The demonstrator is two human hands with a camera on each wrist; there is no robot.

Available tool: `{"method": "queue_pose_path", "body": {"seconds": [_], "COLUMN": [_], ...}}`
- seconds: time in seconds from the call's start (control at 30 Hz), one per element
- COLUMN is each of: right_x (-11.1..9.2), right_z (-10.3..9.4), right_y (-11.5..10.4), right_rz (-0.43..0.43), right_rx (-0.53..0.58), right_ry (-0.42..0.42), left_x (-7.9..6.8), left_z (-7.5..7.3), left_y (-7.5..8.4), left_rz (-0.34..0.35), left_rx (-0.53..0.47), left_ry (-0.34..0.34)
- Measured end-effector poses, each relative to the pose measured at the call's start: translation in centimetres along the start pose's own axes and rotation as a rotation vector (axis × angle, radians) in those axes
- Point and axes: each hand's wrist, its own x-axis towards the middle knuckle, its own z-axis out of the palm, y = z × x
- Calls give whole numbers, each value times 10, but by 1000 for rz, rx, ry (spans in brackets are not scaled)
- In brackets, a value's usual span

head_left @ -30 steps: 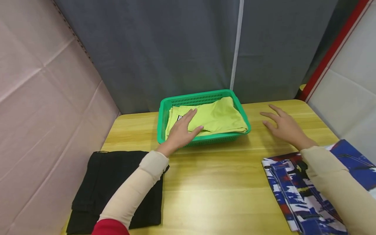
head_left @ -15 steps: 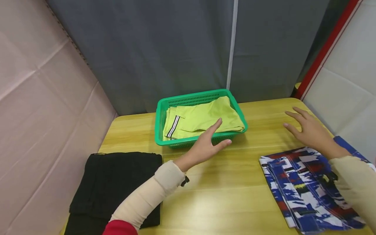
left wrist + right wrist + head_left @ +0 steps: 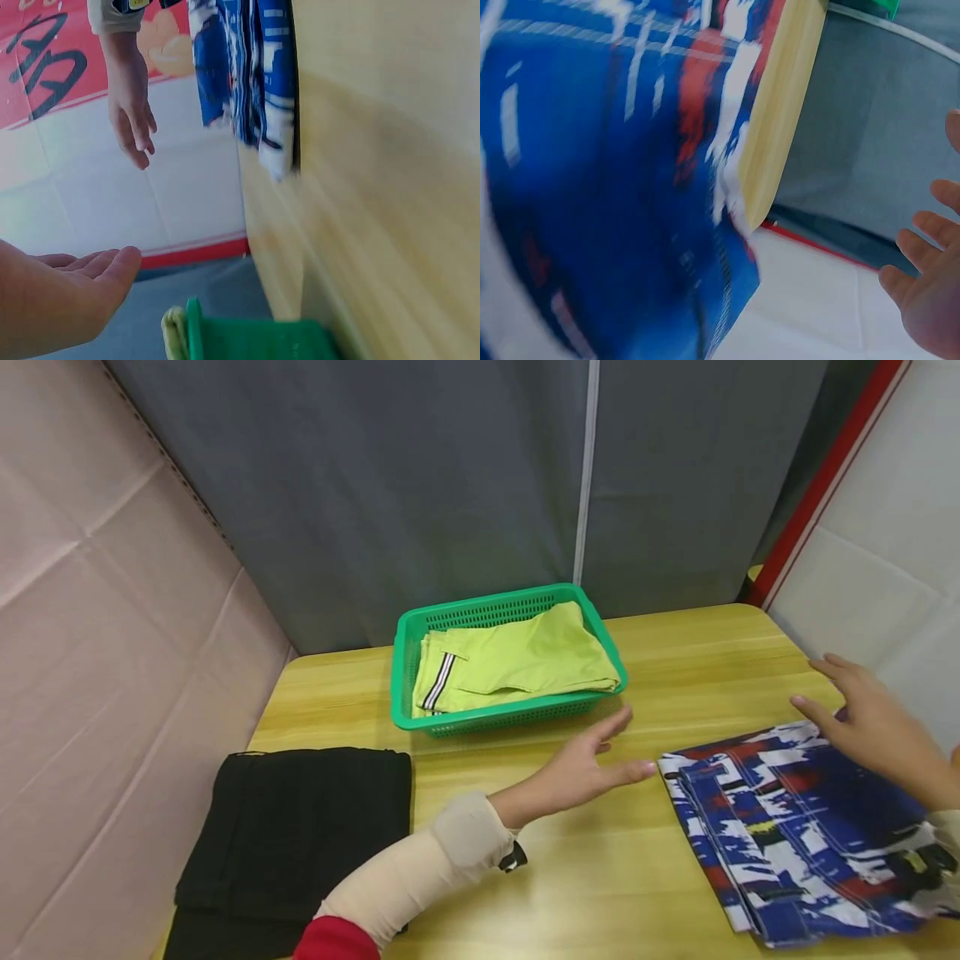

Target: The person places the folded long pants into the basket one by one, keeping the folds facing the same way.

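My left hand (image 3: 566, 781) hovers over the middle of the table, its fingers extended toward the right and holding nothing. To the right, a folded garment (image 3: 780, 839) in blue, white and red print lies flat, with denim-like stitching. Above its far right part is my right hand (image 3: 877, 735), fingers spread and holding nothing. The right wrist view shows that hand (image 3: 937, 300) apart from the blue printed cloth (image 3: 615, 187). A green plastic basket (image 3: 510, 710) at the back contains a folded yellow-green garment (image 3: 528, 656) with a black-and-white striped band.
Folded black cloth (image 3: 307, 827) lies at the table's left side. The wooden table (image 3: 465, 777) is bordered by a grey curtain (image 3: 412, 485) behind, a pinkish-white sheet (image 3: 112, 652) on the left and a white, red-edged sheet (image 3: 885, 560) on the right.
Both hands have moved right and nearer; the left has left its place over the basket, and the right has come over the printed garment. The basket and garments stay where they were.
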Motion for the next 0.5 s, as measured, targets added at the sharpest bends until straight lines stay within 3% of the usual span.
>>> {"method": "queue_pose_path", "body": {"seconds": [0.13,0.27,0.4,0.5], "right_x": [-11,-20,-25,-27], "right_z": [-5,-3,17,35], "right_y": [12,29,78,120], "right_rz": [43,110,185,286], "right_rx": [23,35,66,145], "right_ry": [49,145,309,420], "left_x": [4,6,9,11], "left_z": [16,33,51,63], "left_y": [-3,-6,-10,-13], "left_rz": [-73,-183,-271,-300], "left_rx": [-86,-277,-488,-574], "left_ry": [-57,-105,-121,-114]}}
